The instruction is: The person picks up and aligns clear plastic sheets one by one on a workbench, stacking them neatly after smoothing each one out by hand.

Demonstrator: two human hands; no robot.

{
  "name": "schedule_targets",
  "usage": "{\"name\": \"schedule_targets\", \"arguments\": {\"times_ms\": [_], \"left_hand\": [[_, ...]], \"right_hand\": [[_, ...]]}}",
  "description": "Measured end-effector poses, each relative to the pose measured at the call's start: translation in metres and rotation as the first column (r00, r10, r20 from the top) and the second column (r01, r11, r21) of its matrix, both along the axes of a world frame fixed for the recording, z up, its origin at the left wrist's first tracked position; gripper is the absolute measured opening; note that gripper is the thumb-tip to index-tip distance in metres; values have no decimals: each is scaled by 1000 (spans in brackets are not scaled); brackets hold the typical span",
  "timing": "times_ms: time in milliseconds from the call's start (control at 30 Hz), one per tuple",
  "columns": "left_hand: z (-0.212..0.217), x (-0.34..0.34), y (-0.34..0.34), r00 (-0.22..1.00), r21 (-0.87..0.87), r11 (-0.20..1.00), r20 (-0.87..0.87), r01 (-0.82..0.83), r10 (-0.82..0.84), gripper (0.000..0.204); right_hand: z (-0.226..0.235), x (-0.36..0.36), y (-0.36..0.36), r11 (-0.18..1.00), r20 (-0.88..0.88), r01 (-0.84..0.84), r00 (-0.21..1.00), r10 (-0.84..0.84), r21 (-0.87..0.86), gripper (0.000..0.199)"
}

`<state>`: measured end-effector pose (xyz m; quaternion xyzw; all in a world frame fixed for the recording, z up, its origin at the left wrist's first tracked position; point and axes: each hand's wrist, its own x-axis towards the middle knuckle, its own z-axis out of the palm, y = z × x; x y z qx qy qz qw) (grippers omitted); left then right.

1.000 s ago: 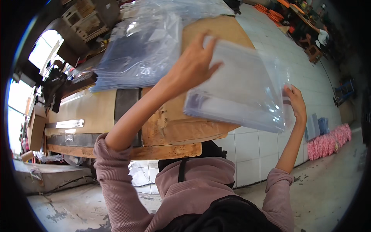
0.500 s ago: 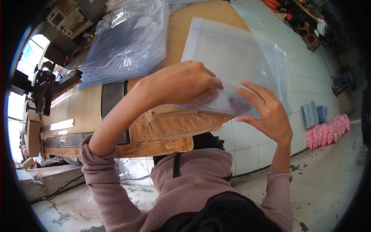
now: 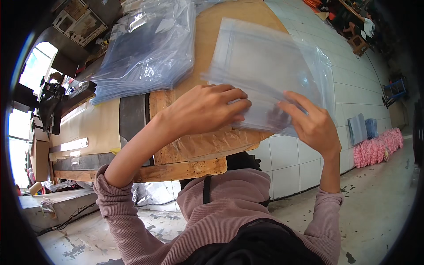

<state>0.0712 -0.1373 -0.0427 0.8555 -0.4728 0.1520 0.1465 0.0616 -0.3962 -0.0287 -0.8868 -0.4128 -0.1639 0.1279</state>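
Note:
A stack of clear plastic bags (image 3: 260, 48) with seamed borders lies at the table's right end and overhangs its edge. At the near side, the top bag's edge is lifted into a loose fold. My right hand (image 3: 311, 123) pinches this fold from the right, its thumb hidden behind the plastic. Curled over the stack's near left part is my left hand (image 3: 212, 108), fingers closed around the plastic near the fold. What exactly lies between its fingertips is partly hidden.
A thick pile of clear plastic bags (image 3: 145, 57) lies left of the stack. The wooden table edge (image 3: 185, 170) runs in front of me. A metal ruler (image 3: 70, 148) lies at left. Pink bundles (image 3: 377, 148) stand on the floor at right; a person (image 3: 368, 27) sits far off.
My right hand's spread fingers have closed onto the plastic. My left hand has moved slightly down and left, and the near edge of the top bag has risen into a fold.

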Motion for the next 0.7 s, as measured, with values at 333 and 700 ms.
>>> {"name": "schedule_targets", "arguments": {"times_ms": [333,700], "left_hand": [[5,1,-11,808,-151,971,586,184,-62,26],[1,-2,5,997,40,999,-77,15,-12,29]], "right_hand": [[-4,10,-6,993,236,102,968,-87,-53,34],[1,8,-3,990,172,45,985,-22,-131,30]]}}
